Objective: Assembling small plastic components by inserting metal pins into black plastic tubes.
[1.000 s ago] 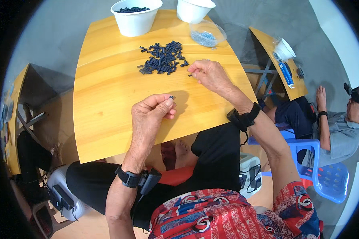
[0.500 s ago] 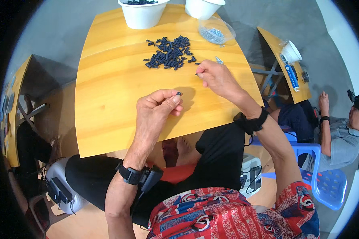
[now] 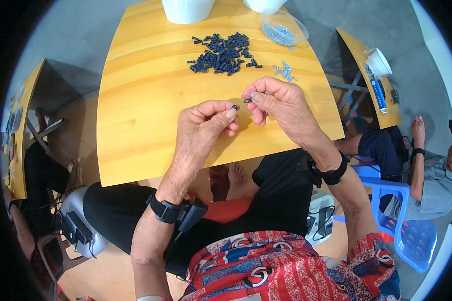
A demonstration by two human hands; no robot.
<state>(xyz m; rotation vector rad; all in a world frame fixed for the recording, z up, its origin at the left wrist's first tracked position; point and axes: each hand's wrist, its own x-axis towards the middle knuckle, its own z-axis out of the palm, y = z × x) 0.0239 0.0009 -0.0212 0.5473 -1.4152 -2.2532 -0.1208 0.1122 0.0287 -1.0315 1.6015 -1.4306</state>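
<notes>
Over the middle of the wooden table (image 3: 135,125), my left hand (image 3: 201,128) is closed, pinching a small dark cylindrical plastic piece (image 3: 234,107) between thumb and forefinger. Close beside it on the right, my right hand (image 3: 286,105) pinches another small dark piece (image 3: 247,101). The two pieces point toward each other with a narrow gap between them; my fingertips cover most of both. Beyond my hands lies a loose pile of short black plastic pieces (image 3: 221,56). To its right is a little heap of silvery screws (image 3: 285,71).
A clear plastic tub (image 3: 301,37) of small metal parts stands at the back right, with two white tubs (image 3: 188,11) along the far edge. People sit at side tables to left and right. A blue plastic chair (image 3: 402,215) is on my right.
My right hand has come from beside the pile toward my left hand, bringing its small dark piece close to the other. The view has shifted slightly, so the table sits higher.
</notes>
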